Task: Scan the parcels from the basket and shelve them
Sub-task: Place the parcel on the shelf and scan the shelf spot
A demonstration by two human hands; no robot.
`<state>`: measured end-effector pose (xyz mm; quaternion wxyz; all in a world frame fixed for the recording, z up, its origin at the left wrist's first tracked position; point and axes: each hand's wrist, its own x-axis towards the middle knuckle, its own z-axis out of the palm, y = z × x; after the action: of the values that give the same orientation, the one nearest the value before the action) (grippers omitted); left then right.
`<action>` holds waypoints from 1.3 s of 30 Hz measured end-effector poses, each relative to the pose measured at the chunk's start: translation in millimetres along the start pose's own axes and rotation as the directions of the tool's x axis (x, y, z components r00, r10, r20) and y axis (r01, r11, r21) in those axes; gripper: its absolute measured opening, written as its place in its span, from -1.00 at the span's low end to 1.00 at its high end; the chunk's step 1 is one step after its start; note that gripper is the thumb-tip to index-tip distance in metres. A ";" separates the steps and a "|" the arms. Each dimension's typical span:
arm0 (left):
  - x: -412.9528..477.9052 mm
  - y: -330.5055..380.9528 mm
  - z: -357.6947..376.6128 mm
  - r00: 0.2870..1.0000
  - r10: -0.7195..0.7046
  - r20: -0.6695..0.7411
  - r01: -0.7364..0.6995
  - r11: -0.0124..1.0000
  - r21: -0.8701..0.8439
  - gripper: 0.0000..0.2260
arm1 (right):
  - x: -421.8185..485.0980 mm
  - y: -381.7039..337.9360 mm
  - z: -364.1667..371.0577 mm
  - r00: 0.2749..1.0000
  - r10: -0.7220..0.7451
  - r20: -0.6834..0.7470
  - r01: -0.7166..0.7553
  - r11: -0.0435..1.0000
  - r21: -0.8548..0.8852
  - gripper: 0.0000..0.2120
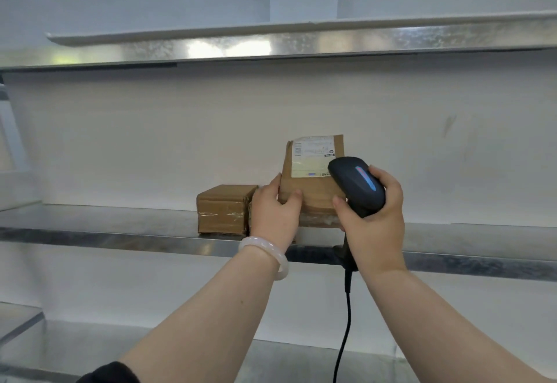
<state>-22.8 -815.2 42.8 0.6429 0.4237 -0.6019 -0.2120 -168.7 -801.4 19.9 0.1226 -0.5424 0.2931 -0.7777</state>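
A brown cardboard parcel (310,183) with a white shipping label on its upper face stands tilted on the metal shelf (120,226). My left hand (275,213) grips its lower left corner, thumb on the front. My right hand (373,220) holds a black barcode scanner (357,185) with a lit blue strip, its head just in front of the parcel's right side below the label. The scanner's cable hangs down between my forearms. The basket is out of view.
A second brown taped box (224,209) sits on the same shelf, just left of the held parcel. Another metal shelf (301,42) runs above, and a lower one (271,361) below. A white back wall closes the shelves.
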 end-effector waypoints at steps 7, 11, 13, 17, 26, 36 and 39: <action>-25.4 -18.9 -84.5 0.988 -0.047 -0.150 0.045 0.999 -0.014 -0.66 | -56.6 -12.0 64.6 0.996 0.034 0.078 -0.041 0.995 0.091 -0.36; -44.5 -40.5 -141.6 0.975 -0.076 -0.207 0.071 0.997 -0.030 -0.68 | -97.8 -17.2 105.9 0.979 0.106 0.174 -0.131 0.982 0.136 -0.35; -56.3 -51.3 -170.5 0.968 -0.100 -0.232 0.096 0.995 -0.032 -0.66 | -122.9 -18.2 124.9 0.961 0.161 0.225 -0.194 0.972 0.132 -0.35; -85.6 -67.3 -224.8 0.946 -0.151 -0.288 0.156 0.988 -0.005 -0.62 | -176.1 -20.8 156.2 0.917 0.211 0.338 -0.263 0.958 0.115 -0.34; -173.8 -105.8 -331.1 0.836 -0.353 -0.419 0.403 0.915 0.034 -0.57 | -285.8 -19.1 198.2 0.684 0.334 0.649 -0.442 0.897 0.004 -0.42; -257.0 -135.7 -413.5 0.720 -0.484 -0.498 0.603 0.791 0.103 -0.55 | -336.9 -20.2 218.4 0.380 0.228 0.897 -0.293 0.949 -0.117 -0.43; -273.7 -140.7 -431.3 0.698 -0.491 -0.521 0.634 0.762 0.132 -0.55 | -338.9 -26.9 228.3 0.306 0.173 0.936 -0.197 0.974 -0.115 -0.41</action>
<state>371.1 -553.7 -196.3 0.5953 0.7191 -0.2972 -0.2006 173.1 -681.3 -171.1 0.3633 -0.8528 0.2198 -0.3040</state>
